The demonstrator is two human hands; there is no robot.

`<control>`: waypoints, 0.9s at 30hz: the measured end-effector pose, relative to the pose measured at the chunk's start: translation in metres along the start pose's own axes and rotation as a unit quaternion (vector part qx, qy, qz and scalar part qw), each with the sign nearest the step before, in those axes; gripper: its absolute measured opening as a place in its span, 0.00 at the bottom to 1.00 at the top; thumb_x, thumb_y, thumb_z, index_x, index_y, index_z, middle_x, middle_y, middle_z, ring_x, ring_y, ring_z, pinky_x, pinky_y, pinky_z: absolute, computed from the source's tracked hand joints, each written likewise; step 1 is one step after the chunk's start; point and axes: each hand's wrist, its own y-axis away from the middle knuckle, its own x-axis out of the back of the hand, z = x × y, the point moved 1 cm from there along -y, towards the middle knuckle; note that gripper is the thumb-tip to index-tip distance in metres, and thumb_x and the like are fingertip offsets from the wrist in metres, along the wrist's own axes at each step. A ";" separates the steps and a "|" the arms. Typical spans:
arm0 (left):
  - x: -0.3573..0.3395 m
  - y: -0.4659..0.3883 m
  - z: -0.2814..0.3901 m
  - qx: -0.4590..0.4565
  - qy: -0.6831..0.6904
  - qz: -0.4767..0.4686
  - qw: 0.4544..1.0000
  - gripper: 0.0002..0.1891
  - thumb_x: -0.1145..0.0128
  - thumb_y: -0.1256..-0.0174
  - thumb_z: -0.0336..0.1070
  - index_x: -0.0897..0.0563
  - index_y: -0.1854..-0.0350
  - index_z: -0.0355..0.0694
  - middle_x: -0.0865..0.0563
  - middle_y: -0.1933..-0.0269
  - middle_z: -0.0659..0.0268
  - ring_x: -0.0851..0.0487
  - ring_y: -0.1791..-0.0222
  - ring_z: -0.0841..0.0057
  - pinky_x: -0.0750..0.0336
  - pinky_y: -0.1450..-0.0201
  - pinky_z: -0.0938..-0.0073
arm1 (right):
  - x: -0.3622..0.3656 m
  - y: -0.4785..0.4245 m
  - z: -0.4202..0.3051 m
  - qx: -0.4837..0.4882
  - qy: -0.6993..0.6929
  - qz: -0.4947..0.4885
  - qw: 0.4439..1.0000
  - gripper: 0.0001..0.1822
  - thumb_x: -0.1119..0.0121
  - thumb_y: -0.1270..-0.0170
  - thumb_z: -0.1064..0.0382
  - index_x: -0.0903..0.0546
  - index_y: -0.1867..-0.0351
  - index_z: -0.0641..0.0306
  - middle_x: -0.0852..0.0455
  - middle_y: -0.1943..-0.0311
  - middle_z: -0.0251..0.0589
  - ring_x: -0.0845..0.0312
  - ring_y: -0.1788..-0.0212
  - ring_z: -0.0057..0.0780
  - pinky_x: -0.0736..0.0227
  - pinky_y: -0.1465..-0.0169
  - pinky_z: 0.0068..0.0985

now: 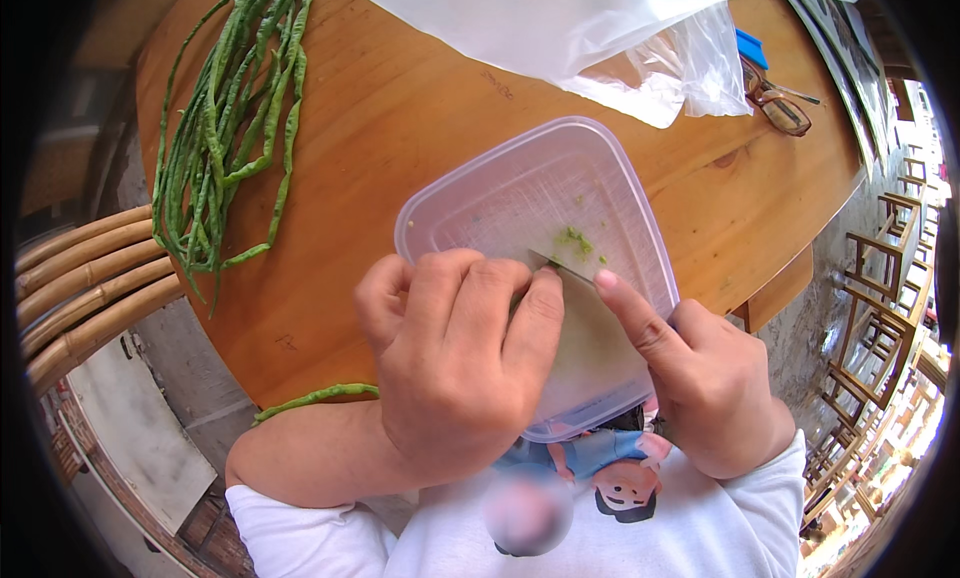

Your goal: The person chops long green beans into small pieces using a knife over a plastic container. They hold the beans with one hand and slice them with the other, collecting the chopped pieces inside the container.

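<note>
My left hand (469, 353) rests with curled fingers over a translucent plastic container lid (480, 174), pinching a green long bean (553, 264) that is mostly hidden beneath them. In my right hand (705, 383) is a small knife (574, 270), its handle covered by my fingers. The index finger lies along the back of the blade, and the tip reaches the bean beside my left fingertips. Small chopped green bits (574, 239) lie on the lid just past the blade. Another length of long bean (319, 398) shows at the table edge and runs behind my left forearm.
A bunch of long beans (225, 127) hangs partly over the left edge of the wooden table (352, 165). Clear plastic bags (540, 30) lie at the far side, near eyeglasses (784, 112) and a blue object (751, 49). A bamboo seat (97, 278) stands left; wooden chairs (885, 300) stand right.
</note>
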 end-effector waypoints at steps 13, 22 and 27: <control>-0.002 0.000 -0.005 0.019 0.024 0.001 1.000 0.15 0.24 0.53 0.28 0.10 0.61 0.44 0.14 0.64 0.71 0.18 0.62 0.68 0.34 0.50 0.61 | 0.011 0.011 0.005 -0.014 -0.028 -0.017 0.999 0.48 0.37 0.49 0.73 0.25 0.20 0.41 0.35 0.75 0.36 0.28 0.78 0.32 0.33 0.78 0.33; 0.000 -0.003 -0.006 0.016 0.029 -0.007 0.999 0.14 0.23 0.53 0.27 0.10 0.62 0.44 0.14 0.65 0.71 0.18 0.62 0.69 0.34 0.50 0.63 | 0.000 -0.003 0.000 0.008 -0.006 0.002 1.000 0.46 0.36 0.47 0.70 0.26 0.20 0.41 0.33 0.74 0.37 0.27 0.77 0.33 0.33 0.78 0.32; -0.004 -0.001 -0.005 0.031 0.020 0.010 0.999 0.14 0.23 0.54 0.28 0.11 0.63 0.44 0.15 0.67 0.70 0.18 0.63 0.69 0.34 0.50 0.63 | 0.011 0.010 0.003 -0.019 -0.006 -0.032 0.999 0.47 0.35 0.48 0.69 0.26 0.20 0.42 0.34 0.75 0.36 0.27 0.77 0.33 0.33 0.78 0.32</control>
